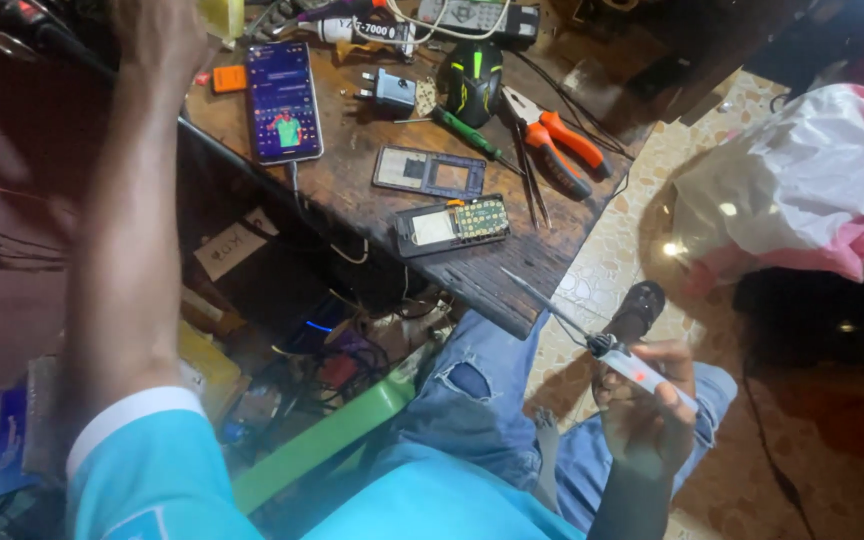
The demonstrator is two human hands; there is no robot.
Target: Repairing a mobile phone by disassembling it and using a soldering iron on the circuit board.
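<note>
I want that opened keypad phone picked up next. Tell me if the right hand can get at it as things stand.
Probably not at once: the right hand is closed around a soldering iron over the lap. The opened keypad phone lies uncovered near the wooden table's edge, with nothing between.

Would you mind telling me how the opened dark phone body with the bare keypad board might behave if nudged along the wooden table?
The opened dark phone body lies flat, so it would probably slide, not roll. It looks thin and likely light. Its exposed keypad board seems fragile, and it sits near the wooden table edge, so it could drop.
</note>
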